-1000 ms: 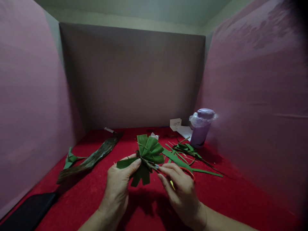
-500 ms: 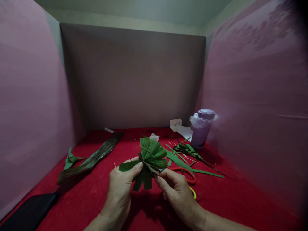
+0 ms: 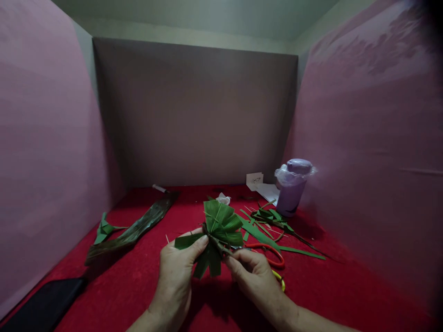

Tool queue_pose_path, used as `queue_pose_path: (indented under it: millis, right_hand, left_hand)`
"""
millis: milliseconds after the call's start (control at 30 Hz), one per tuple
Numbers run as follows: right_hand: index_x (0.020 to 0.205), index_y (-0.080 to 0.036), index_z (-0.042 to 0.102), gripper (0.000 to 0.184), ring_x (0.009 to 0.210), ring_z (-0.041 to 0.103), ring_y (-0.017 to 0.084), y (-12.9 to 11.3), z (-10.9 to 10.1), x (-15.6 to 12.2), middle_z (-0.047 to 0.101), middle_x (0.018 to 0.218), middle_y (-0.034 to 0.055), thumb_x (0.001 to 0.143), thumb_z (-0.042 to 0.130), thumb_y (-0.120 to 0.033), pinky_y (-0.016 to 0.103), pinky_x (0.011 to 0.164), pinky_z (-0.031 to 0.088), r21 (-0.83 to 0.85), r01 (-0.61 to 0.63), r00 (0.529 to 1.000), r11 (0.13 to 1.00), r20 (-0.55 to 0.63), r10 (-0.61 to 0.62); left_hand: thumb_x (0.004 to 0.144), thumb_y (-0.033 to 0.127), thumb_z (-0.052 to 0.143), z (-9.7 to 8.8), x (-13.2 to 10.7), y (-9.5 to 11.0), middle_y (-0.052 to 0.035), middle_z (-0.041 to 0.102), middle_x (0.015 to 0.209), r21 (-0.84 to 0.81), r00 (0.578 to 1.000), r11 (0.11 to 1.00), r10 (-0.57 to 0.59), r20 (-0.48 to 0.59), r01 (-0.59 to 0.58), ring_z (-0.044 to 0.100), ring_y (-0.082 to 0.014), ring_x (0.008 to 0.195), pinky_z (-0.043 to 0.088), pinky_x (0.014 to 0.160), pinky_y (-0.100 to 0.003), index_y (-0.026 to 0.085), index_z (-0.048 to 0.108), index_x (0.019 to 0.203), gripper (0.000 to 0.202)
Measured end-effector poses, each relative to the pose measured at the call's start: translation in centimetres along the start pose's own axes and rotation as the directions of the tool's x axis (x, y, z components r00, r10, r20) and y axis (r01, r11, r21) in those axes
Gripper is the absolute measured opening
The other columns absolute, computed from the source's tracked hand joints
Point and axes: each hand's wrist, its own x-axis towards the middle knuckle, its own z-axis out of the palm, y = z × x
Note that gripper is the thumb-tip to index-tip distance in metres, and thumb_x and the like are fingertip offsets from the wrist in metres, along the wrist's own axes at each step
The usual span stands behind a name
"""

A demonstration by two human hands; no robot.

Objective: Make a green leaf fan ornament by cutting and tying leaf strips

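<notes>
Above the red cloth, a fan-shaped piece of folded green leaf [image 3: 221,221] with cut, pleated sections is held in front of me. My left hand [image 3: 180,265] pinches its centre from the left, thumb on top near a brown twig-like stem [image 3: 217,244]. On the right side, my right hand [image 3: 252,272] has thumb and forefinger closed on the lower end of that stem. A pair of scissors with red [image 3: 277,260] and yellow handles lies just beyond and beside my right hand, its blades mostly hidden.
Leaf strips [image 3: 258,230] and thin sticks lie to the right, before a purple bottle [image 3: 291,193] with plastic film round its top. A long dried leaf [image 3: 138,228], a folded green leaf piece [image 3: 103,229] and a dark flat object [image 3: 44,302] lie left. Crumpled white tissue [image 3: 223,198] sits behind.
The whole view has shifted slightly, so everything appears a little lower and to the right. Both hands keep nearly the same hold on the leaf piece and its stem.
</notes>
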Motion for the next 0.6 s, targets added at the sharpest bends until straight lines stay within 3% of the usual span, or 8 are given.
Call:
queue_pose_path:
  millis: [133, 300, 433, 600]
  right_hand:
    - [0.063, -0.015, 0.054, 0.043, 0.041, 0.025, 0.005, 0.68, -0.03, 0.12, 0.033, 0.048, -0.0063, 0.077, 0.055, -0.056, 0.019, 0.038, 0.019, 0.046, -0.035, 0.999, 0.998, 0.018, 0.034]
    - [0.055, -0.018, 0.042, 0.047, 0.037, 0.020, 0.003, 0.29, -0.08, 0.33, 0.028, 0.044, -0.0086, 0.072, 0.059, -0.058, 0.019, 0.036, 0.016, 0.123, -0.087, 0.996, 0.989, 0.029, 0.084]
    - [0.056, -0.017, 0.044, 0.045, 0.039, 0.022, 0.003, 0.84, 0.12, 0.40, 0.030, 0.045, -0.0084, 0.072, 0.060, -0.055, 0.018, 0.037, 0.017, 0.171, -0.100, 0.995, 0.980, 0.034, 0.096]
    - [0.060, -0.015, 0.051, 0.040, 0.039, 0.032, 0.005, 0.20, 0.37, -0.27, 0.039, 0.046, -0.0063, 0.077, 0.057, -0.052, 0.019, 0.038, 0.023, 0.039, -0.094, 0.995, 0.995, 0.046, 0.092]
  left_hand:
    - [0.053, 0.023, 0.079, 0.17, -0.26, 0.22, -0.0109, 0.073, 0.074, 0.004, 1.000, 1.000, -0.003, 0.003, 0.003, 0.066, -0.0192, 0.062, 0.053, 0.059, -0.027, 0.009, 0.072, 0.082, 0.033]
    - [0.053, 0.021, 0.079, 0.23, -0.41, 0.23, -0.0093, 0.072, 0.068, 0.007, 1.000, 1.000, -0.024, -0.002, 0.024, 0.065, -0.0182, 0.058, 0.052, 0.054, -0.025, 0.009, 0.072, 0.077, 0.028]
    - [0.053, 0.021, 0.079, 0.19, -0.26, 0.09, -0.0107, 0.072, 0.069, 0.001, 0.999, 0.999, -0.035, -0.013, 0.035, 0.065, -0.0186, 0.058, 0.051, 0.053, -0.026, 0.008, 0.071, 0.081, 0.032]
    - [0.053, 0.019, 0.079, 0.25, -0.23, 0.40, -0.0094, 0.073, 0.070, -0.019, 0.999, 0.999, -0.035, -0.027, 0.034, 0.065, -0.0183, 0.056, 0.052, 0.051, -0.026, 0.009, 0.070, 0.084, 0.034]
